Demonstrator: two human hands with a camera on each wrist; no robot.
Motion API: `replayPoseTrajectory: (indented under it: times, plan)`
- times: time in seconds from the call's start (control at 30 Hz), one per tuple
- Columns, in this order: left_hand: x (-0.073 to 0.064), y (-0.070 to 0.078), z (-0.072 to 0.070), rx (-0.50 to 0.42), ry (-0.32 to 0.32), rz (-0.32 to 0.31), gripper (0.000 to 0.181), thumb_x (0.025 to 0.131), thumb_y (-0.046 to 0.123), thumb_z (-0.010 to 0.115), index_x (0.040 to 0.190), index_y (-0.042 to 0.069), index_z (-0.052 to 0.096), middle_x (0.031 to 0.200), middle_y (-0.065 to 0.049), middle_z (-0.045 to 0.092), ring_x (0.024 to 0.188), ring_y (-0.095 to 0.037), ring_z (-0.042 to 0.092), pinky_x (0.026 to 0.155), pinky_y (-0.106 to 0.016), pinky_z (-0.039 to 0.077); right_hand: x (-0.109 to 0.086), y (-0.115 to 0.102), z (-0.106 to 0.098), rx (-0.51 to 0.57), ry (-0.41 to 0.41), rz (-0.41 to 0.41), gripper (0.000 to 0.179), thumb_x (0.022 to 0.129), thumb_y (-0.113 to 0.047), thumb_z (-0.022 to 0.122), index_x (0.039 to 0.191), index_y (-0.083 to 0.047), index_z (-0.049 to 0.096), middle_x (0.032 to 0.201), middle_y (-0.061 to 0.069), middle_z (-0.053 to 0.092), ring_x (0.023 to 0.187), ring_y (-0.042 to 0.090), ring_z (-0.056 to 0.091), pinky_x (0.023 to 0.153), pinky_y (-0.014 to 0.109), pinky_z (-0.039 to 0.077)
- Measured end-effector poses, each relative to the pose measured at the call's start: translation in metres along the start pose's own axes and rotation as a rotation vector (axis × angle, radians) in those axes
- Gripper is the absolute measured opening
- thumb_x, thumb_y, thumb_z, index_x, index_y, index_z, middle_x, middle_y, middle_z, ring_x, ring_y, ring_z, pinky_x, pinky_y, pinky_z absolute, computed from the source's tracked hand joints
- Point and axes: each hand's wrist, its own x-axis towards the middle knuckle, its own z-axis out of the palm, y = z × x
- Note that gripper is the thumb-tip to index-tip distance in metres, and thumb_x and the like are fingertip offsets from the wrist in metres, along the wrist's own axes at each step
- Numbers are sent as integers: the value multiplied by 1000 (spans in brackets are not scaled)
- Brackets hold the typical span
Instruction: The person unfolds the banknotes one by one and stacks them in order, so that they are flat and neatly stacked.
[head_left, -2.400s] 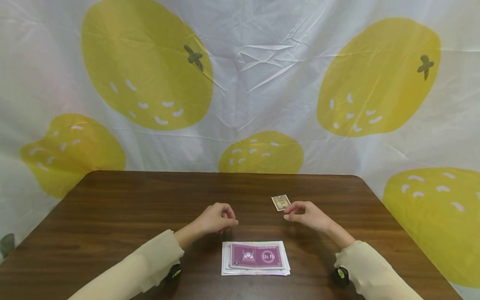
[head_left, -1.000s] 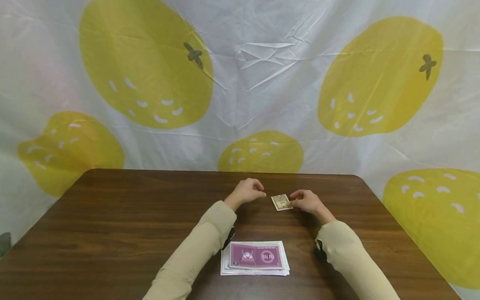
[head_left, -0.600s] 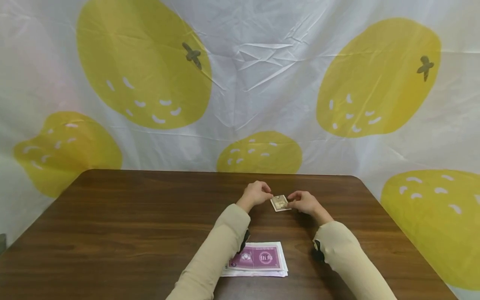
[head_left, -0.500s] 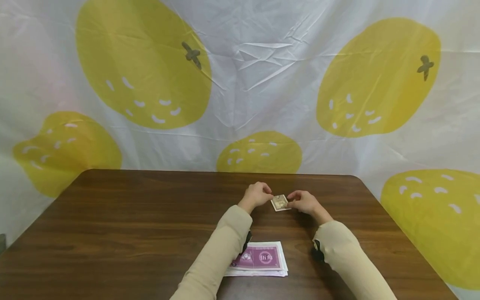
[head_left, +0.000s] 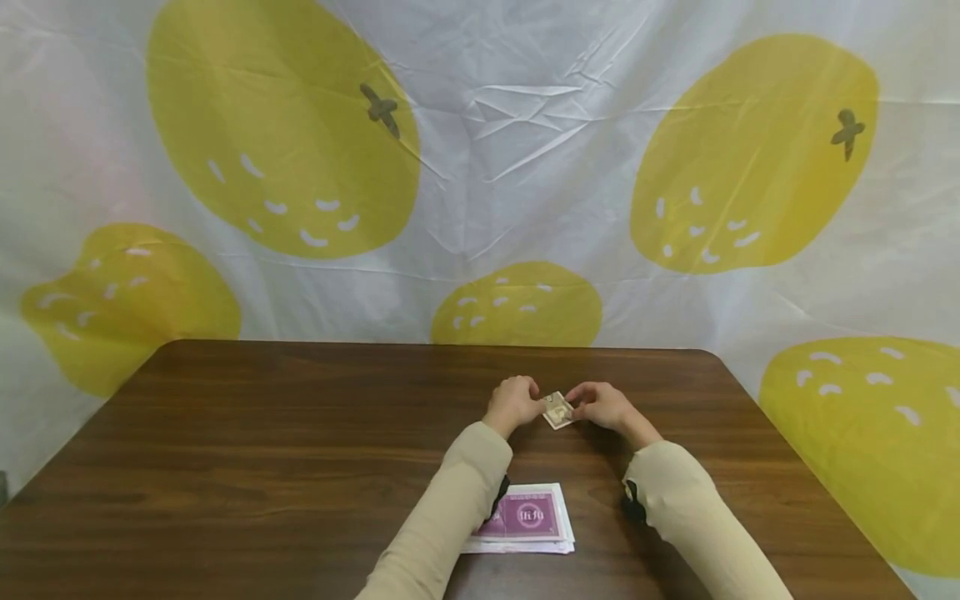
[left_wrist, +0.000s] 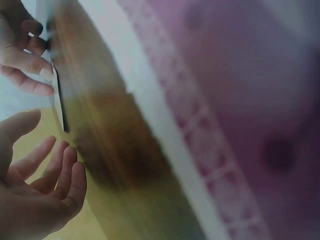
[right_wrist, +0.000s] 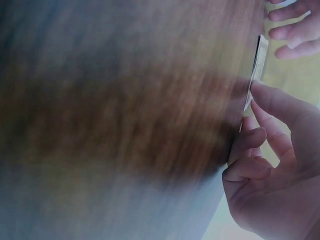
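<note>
Between the two hands, toward the far side of the table, is a small tan banknote (head_left: 557, 411) that looks folded into a near square. My right hand (head_left: 604, 405) pinches its right side between thumb and fingers; the right wrist view shows the thumb (right_wrist: 272, 97) on the edge of the note. At the note's left side is my left hand (head_left: 514, 402). In the left wrist view its fingers (left_wrist: 47, 175) are spread and relaxed, just short of the note's end, holding nothing.
A larger purple banknote (head_left: 528, 514) lies on a stack of white-edged papers (head_left: 517, 547) near the front, partly covered by the left sleeve (head_left: 450, 508). The brown wooden table (head_left: 225, 467) ends at a lemon-print curtain (head_left: 517, 217).
My left hand has moved right and forward to the tan banknote. My right fingers have come onto the note's right side, and it has turned slightly and shifted a little nearer.
</note>
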Motion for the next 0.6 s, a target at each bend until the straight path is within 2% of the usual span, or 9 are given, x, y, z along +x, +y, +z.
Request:
replayPoseTrajectory:
  times: [0.07, 0.1, 0.27, 0.47, 0.6]
  plan:
    - [-6, 4, -3, 18, 3, 7, 24, 71, 29, 63, 85, 10, 63, 83, -4, 57, 77, -20, 54, 62, -32, 42, 0, 0, 0, 5, -10, -2, 25, 70, -1, 64, 94, 4, 60, 65, 4, 51, 60, 14, 44, 56, 27, 37]
    - [-17, 13, -13, 26, -21, -22, 23, 71, 25, 64, 86, 7, 63, 83, -6, 56, 78, -22, 54, 64, -33, 42, -1, -1, 0, 10, -15, -1, 25, 69, 0, 64, 94, 4, 60, 65, 4, 51, 60, 14, 44, 56, 27, 37]
    - [-36, 27, -23, 62, 0, -68, 21, 71, 24, 67, 83, 8, 61, 86, -7, 49, 79, -25, 50, 65, -35, 41, -1, -1, -1, 49, -38, -8, 26, 70, 2, 63, 96, 6, 60, 66, 4, 52, 60, 13, 45, 56, 27, 38]
    - [-38, 30, -21, 118, 1, -86, 19, 69, 25, 70, 74, 10, 59, 87, -8, 49, 82, -27, 50, 66, -38, 41, 0, 1, 0, 78, -54, -47, 26, 69, 4, 63, 95, 8, 59, 65, 2, 51, 60, 12, 45, 56, 28, 38]
    - [-36, 31, -20, 149, -8, -101, 19, 69, 21, 70, 76, 8, 59, 89, -10, 51, 83, -29, 52, 67, -39, 42, 1, 0, 1, 75, -57, -53, 27, 68, 3, 64, 94, 8, 59, 66, 3, 51, 60, 13, 45, 57, 28, 38]
